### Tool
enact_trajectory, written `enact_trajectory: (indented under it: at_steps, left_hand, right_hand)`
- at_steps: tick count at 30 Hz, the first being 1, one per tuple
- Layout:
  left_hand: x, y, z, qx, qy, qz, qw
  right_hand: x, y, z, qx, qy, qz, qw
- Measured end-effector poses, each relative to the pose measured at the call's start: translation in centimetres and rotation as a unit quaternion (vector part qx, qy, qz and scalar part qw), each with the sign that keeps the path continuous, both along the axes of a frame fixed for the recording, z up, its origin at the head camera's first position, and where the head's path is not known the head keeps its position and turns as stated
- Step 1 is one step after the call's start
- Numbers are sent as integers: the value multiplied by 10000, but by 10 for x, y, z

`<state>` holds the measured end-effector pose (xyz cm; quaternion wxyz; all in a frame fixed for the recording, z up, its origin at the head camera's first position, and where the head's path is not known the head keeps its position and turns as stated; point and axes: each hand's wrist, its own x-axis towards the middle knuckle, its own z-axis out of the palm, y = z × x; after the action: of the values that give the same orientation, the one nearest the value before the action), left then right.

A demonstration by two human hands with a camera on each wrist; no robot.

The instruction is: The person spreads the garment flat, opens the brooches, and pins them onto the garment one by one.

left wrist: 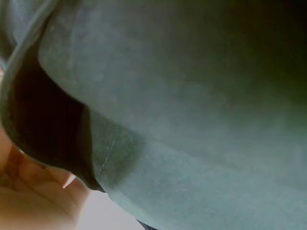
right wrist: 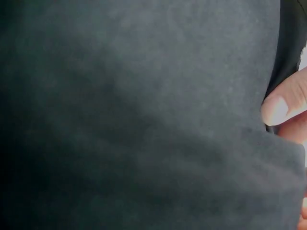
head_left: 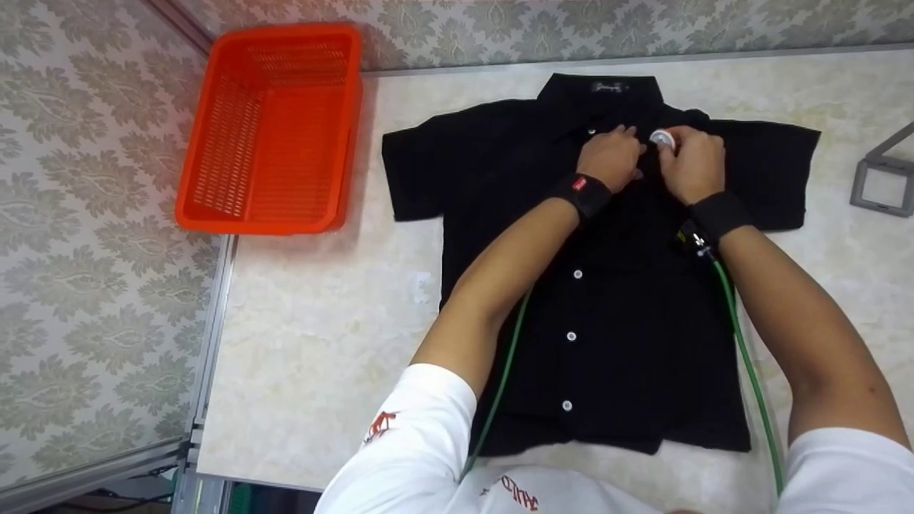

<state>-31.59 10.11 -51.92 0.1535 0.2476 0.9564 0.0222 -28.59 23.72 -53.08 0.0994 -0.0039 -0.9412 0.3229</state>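
A black short-sleeved shirt (head_left: 643, 321) lies spread on the table, collar at the far side, with white buttons (head_left: 571, 336) down its front. My left hand (head_left: 610, 157) is at the upper front of the shirt, its fingers on the cloth. In the left wrist view that hand (left wrist: 38, 196) shows partly behind a lifted fold of dark cloth (left wrist: 192, 120). My right hand (head_left: 692, 164), close by on the right, pinches a small round white object with a silvery face (head_left: 663, 138). The right wrist view shows its thumb (right wrist: 283, 105) against the cloth edge (right wrist: 216, 96).
An orange plastic basket (head_left: 285, 143) stands at the table's far left corner. A grey frame-like stand (head_left: 885, 185) is at the right edge. Green cables (head_left: 750, 357) run from the wrists over the shirt. Patterned wall panels (head_left: 500, 28) border the table (head_left: 321, 357).
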Motion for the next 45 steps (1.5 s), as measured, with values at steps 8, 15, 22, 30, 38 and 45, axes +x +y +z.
enact_trajectory:
  at_steps: [8,15,22,30,38,45]
  left_hand:
    - [1,-1,2,62,-3,60,10000]
    - [2,-1,1,45,-70,55,9999]
    - [4,-3,0,95,-52,136,9999]
    - [4,-3,2,147,-63,128,9998]
    - [4,-2,-1,220,-59,186,9996]
    - [3,-2,-2,197,-42,122,9997]
  right_hand:
    - [0,0,1,45,126,128,9998]
    - [-1,-1,1,139,63,122,9998]
    - [-1,-1,-1,249,-42,168,9995]
    - [-2,0,0,262,129,247,9993]
    - [-1,2,1,294,70,348,9989]
    - [0,2,2,258,16,333,9991]
